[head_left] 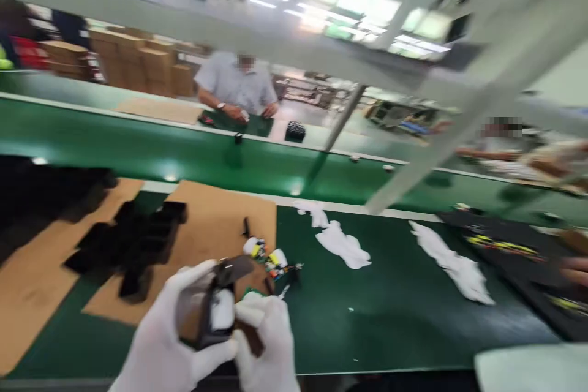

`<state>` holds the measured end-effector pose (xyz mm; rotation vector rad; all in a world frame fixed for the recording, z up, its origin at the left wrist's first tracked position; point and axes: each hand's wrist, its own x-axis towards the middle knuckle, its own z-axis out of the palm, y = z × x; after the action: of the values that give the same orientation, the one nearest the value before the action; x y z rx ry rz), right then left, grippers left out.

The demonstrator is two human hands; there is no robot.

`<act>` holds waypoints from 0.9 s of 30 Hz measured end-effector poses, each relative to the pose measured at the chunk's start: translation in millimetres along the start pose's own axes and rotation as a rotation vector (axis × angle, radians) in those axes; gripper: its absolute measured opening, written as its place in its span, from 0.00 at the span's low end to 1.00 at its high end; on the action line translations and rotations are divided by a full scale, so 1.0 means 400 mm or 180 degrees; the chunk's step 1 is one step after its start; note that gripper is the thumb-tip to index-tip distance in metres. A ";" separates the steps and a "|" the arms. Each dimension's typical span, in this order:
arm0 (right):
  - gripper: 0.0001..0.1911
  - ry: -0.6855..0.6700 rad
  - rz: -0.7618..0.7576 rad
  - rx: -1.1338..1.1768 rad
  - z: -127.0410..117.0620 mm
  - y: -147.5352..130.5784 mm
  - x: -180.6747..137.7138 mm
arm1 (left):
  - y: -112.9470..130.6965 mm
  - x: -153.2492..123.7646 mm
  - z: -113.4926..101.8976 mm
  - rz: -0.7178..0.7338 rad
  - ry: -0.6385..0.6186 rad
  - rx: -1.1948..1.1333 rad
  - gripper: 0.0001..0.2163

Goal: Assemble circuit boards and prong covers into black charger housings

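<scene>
In a white glove, my left hand [172,334] grips a small dark case [207,318] from its left side, thumb along the lower edge. Inside the case sits a white rounded piece [223,310], and a dark flap [236,269] stands up at its top. My right hand [271,343], also gloved, is closed at the case's right side. A brown strip [250,335] shows between its fingers, and a bit of green is at the fingertips; blur hides exactly what they pinch. Just beyond lie small parts with white, yellow and orange pieces [266,256].
Several black boxes [147,233] rest on brown cardboard [220,208] at the left. White cloths or gloves [342,245] lie on the green table [390,300]. Black material with yellow items [505,245] is at right, near another person's hand [576,269]. A co-worker [239,89] sits across.
</scene>
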<state>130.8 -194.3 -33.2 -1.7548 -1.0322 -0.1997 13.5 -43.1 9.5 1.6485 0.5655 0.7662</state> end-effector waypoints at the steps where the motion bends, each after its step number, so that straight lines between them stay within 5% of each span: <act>1: 0.10 -0.0098 0.0020 0.0166 0.030 -0.001 -0.016 | 0.005 0.009 -0.010 0.0027 -0.0124 -0.0196 0.35; 7: 0.15 -0.0055 0.0305 0.1107 0.000 -0.018 0.030 | 0.040 0.027 0.009 0.0297 -0.0417 -0.0878 0.36; 13: 0.21 -0.0652 0.0493 0.1221 -0.016 -0.105 0.126 | 0.023 0.004 -0.008 0.0593 -0.0453 -0.0411 0.31; 17: 0.08 -0.0926 0.1127 0.1323 0.012 -0.123 0.168 | -0.010 -0.003 -0.025 0.0766 -0.0464 0.0080 0.31; 27: 0.06 -0.0483 0.1181 0.1527 0.066 -0.134 0.162 | -0.025 0.003 -0.048 0.0765 -0.0347 0.0353 0.25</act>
<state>123.8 -132.4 29.1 -1.4956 -0.7599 0.3908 0.4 -27.5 2.1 1.8715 0.3409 0.8244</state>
